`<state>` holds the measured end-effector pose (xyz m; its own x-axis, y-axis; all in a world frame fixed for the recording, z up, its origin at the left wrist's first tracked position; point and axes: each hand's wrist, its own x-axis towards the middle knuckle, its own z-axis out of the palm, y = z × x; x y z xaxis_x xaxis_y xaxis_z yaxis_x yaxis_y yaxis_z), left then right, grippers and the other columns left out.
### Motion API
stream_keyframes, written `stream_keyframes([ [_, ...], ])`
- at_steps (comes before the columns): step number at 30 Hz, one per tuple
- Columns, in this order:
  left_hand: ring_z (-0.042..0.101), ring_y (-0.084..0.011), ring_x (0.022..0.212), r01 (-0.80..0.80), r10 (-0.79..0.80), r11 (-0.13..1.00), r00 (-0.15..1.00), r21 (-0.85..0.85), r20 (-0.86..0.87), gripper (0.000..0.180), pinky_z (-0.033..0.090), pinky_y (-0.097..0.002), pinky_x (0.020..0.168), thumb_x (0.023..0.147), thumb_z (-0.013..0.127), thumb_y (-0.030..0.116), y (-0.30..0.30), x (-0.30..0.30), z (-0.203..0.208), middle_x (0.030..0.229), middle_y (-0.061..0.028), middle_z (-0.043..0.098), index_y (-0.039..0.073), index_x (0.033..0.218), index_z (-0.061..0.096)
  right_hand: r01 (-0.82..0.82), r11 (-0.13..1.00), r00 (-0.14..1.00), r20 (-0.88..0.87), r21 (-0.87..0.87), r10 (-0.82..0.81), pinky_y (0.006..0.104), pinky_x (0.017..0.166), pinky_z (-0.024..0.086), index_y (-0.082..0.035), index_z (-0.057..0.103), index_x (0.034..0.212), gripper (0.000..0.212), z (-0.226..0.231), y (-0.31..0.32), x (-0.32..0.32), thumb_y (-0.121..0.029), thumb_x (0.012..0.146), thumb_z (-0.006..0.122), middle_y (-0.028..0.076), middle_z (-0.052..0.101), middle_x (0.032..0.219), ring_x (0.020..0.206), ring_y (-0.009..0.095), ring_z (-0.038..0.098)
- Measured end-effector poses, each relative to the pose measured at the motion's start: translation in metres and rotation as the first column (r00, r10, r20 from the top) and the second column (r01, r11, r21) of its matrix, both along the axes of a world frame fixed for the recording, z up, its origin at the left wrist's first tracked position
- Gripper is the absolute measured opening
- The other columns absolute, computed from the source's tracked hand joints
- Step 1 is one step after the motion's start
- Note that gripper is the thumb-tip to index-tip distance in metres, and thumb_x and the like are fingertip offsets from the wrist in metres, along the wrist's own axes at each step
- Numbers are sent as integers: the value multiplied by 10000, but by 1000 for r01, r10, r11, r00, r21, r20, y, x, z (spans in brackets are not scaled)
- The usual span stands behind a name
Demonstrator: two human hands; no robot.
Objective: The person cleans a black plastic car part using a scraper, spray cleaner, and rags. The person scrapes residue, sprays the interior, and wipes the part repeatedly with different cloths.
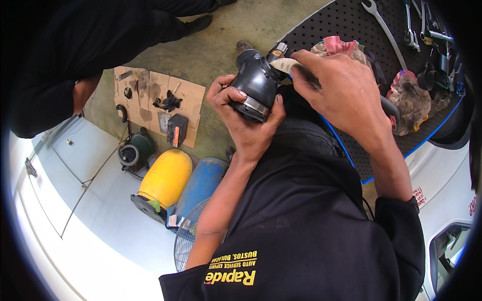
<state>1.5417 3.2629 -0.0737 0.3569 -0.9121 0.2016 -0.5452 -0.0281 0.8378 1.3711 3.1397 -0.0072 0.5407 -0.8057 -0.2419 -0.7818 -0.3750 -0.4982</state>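
My left hand (247, 131) wraps round a rounded black part (257, 80), fingers on its left and thumb on its right. A shiny metal band (255, 107) circles its lower end, and a brass-and-silver fitting (279, 49) sits at its upper side. In my right hand (344, 88) is a tool with a pale, curved, flat end (285, 64), its tip against the neck of the black part. My palm hides most of this tool, and its exact kind does not show. A dark grey curved piece (390, 108) shows beside my right wrist; whether it belongs to the tool I cannot tell.
At the right, a perforated black tray (321, 30) carries wrenches (386, 35), a ratchet (410, 27) and dirty rags (409, 103). Another person in black (100, 45) is at upper left. Stained cardboard (145, 90), yellow (168, 173) and blue drums (201, 180) lie left of my arm.
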Motion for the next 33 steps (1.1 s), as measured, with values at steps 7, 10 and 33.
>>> stream_keyframes([
  [7,464,-336,1295,-10,10,1000,1000,1,-19,706,394,-480,1115,741,947,109,2,0,-2,1337,-180,422,130,1197,408,-11,999,1000,19,-41,12,514,659,586,-57,735,946,218,2,1,-1,-259,978,661,178,714,727,731,407,729],
  [10,458,-337,1302,-13,13,1000,1000,2,-19,708,391,-481,1120,741,949,112,2,-1,-2,1339,-183,421,128,1199,409,12,999,1000,15,-36,-11,517,665,586,-55,737,947,219,0,2,-1,-259,980,663,177,717,733,727,406,728],
  [33,450,-325,1287,-65,73,996,981,54,-179,679,382,-478,1115,757,900,108,0,-3,-3,1289,-169,412,115,1194,381,116,993,989,90,17,-117,495,600,555,-104,690,947,207,-22,15,-7,-302,1006,676,127,695,703,660,368,709],
])
